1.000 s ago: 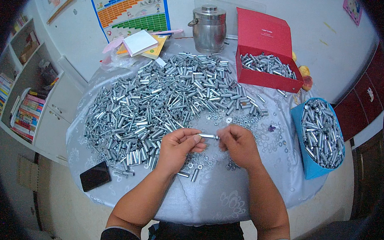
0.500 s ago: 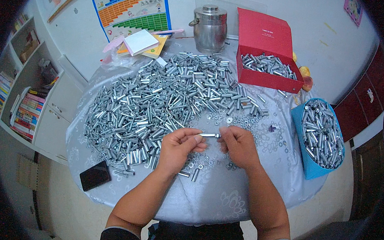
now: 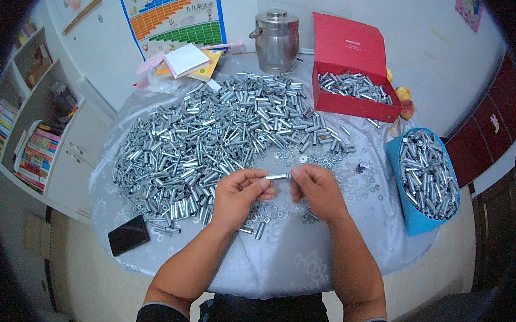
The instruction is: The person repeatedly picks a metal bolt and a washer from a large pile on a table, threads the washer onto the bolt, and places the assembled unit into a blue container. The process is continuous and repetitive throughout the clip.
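The left hand (image 3: pixel 238 196) and right hand (image 3: pixel 317 189) meet just above the near edge of the pile (image 3: pixel 224 136) of silver metal sleeves. Between them they hold one sleeve (image 3: pixel 277 176) level: the left hand's fingers are curled, thumb and fingertips pinching its left end, and the right hand's fingers are closed round its right end. The sleeve is off the surface, over loose washers (image 3: pixel 327 161) scattered just right of the pile.

The tabletop (image 3: pixel 288 260) is round, under a pale patterned cloth, bare nearest the person. A white wall lies beyond the pile, with a coloured chart (image 3: pixel 172 16) on it; a bookshelf (image 3: pixel 26 122) stands well left of the pile.

Behind the pile stand a steel pot (image 3: pixel 276 41) and a red box (image 3: pixel 353 79), lid up, holding more sleeves. Right of the pile a blue bin (image 3: pixel 424 180) is full of sleeves. A black phone (image 3: pixel 128 235) lies at the pile's near left corner. Papers (image 3: pixel 187 60) sit behind the pile, left of the pot.
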Demonstrator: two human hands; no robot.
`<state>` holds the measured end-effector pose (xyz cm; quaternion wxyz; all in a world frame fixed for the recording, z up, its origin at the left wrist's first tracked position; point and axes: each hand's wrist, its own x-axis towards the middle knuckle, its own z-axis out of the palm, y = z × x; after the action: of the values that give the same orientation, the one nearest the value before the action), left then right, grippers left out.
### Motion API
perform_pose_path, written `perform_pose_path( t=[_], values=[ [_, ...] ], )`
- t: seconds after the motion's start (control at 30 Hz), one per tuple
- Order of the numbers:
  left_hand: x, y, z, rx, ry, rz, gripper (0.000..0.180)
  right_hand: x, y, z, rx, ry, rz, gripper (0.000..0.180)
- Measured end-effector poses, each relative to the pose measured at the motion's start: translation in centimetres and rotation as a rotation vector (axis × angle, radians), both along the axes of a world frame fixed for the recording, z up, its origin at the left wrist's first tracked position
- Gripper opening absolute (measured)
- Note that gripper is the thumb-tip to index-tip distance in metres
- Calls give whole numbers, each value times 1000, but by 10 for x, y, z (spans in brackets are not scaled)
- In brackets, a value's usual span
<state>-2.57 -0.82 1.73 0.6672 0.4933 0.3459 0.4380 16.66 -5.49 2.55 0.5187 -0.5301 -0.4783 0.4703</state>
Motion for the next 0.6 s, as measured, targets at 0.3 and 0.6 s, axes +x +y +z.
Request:
perform_pose_path(
  t=[0.3, 0.6],
  values=[
    [20, -18, 12, 126, -32, -100, 17, 7, -32, 12, 77, 150, -122, 15],
    [86, -43, 17, 226, 13, -318, 19, 55, -94, 6, 94, 197, -366, 14]
  ],
)
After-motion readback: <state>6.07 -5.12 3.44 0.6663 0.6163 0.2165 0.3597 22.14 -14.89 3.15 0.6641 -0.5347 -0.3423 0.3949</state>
